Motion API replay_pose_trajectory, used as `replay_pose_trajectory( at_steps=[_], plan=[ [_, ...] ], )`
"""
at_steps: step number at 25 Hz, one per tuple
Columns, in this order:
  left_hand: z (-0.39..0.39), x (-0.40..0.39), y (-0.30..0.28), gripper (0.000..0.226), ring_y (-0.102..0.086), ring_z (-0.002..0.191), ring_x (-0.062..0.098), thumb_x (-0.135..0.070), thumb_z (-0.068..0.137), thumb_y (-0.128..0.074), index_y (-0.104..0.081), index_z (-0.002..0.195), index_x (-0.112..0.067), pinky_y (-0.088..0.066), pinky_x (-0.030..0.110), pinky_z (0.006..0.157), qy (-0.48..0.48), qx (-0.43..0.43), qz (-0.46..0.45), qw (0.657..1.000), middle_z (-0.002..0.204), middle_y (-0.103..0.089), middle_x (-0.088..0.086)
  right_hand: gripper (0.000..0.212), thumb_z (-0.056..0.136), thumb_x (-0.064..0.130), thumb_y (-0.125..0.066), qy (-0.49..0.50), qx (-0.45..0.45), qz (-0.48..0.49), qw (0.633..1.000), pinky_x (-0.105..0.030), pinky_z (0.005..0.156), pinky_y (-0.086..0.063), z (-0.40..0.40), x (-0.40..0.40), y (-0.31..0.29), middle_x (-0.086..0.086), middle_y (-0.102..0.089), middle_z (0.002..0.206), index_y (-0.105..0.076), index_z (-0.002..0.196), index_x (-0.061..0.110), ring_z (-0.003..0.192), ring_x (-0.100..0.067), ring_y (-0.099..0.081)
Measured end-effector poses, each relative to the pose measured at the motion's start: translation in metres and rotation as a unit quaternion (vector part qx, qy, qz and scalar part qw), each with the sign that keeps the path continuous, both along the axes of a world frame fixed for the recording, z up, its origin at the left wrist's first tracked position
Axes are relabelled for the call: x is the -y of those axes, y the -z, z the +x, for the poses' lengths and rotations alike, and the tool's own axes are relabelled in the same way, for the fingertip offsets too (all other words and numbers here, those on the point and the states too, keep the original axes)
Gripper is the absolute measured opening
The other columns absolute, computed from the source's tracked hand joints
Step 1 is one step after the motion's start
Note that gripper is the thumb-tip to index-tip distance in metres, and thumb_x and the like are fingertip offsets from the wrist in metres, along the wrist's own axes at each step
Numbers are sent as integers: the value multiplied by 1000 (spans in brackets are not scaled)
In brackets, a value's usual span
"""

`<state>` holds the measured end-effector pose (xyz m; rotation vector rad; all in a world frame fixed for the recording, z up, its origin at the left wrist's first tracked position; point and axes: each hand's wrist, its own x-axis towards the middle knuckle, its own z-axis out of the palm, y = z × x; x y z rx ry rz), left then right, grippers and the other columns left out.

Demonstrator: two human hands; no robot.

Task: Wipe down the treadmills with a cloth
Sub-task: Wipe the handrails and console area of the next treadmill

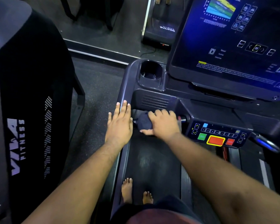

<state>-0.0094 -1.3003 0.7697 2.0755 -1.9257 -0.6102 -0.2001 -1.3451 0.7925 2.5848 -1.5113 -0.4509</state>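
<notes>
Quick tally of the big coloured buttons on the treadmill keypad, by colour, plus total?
Large coloured buttons on the keypad, to the right of the right hand holding the cloth:
Green button: 1
Red button with yellow border: 1
Small red button: 1
Light blue button: 1
Total: 4

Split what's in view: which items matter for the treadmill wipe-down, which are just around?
In the job:
- dark cloth, bunched under the right hand
- left hand, flat on the treadmill's side rail
- console button panel
- cup holder

Just around:
- neighbouring machine marked VIVA FITNESS
- cable on the floor
</notes>
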Motion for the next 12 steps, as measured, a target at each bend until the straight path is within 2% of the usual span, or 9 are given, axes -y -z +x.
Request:
replay_pose_trajectory(
  at_steps=[3, 4, 6, 8, 10, 12],
  plan=[
    [0, -2, 0, 56, 6, 154, 18, -28, 105, -29, -13, 158, -18, -11, 53, 123, -1, -2, 0, 1000, 167, -1, -5, 83, 65, 96, -37, 37, 12, 172, 984, -37, 70, -39, 12, 35, -22, -2, -70, 105, -59, 105, 27, 101, -28, -65],
    [-1, -2, -1, 56, 6, 154, 18, -28, 106, -29, -13, 159, -18, -11, 53, 123, -2, -1, 0, 1000, 167, -2, -5, 83, 65, 96, -38, 36, 13, 188, 981, -37, 71, -39, 12, 38, -24, -2, -70, 107, -59, 107, 28, 103, -28, -64],
    [-2, 0, -4, 56, 5, 154, 18, -29, 106, -29, -14, 159, -18, -12, 53, 123, -2, -2, -4, 1000, 167, -2, -5, 84, 67, 93, -42, 22, 16, 126, 992, -39, 74, -41, 10, 29, -21, -1, -66, 114, -55, 119, 30, 106, -27, -62],
    [-2, 1, -4, 56, 5, 154, 18, -30, 106, -29, -14, 158, -19, -13, 53, 123, -1, 3, 1, 1000, 167, -2, -5, 90, 69, 85, -52, -5, -8, 47, 999, -46, 89, -42, 9, 5, -8, -2, -56, 133, -40, 141, 31, 118, -27, -55],
    [-2, 0, -4, 56, 4, 154, 18, -32, 106, -30, -16, 158, -18, -14, 54, 122, 1, 11, 0, 1000, 167, -3, -5, 89, 79, 67, -61, -27, -4, 22, 999, -58, 104, -34, 12, -12, 4, -3, -38, 154, -24, 153, 33, 133, -28, -43],
    [-3, 1, -5, 57, 5, 154, 18, -37, 106, -29, -17, 158, -18, -13, 56, 122, 1, 14, 5, 1000, 167, -3, -5, 78, 90, 45, -60, -64, 18, 22, 998, -64, 108, -28, 14, -18, 5, 1, -27, 162, -19, 155, 35, 142, -28, -35]
  ],
)
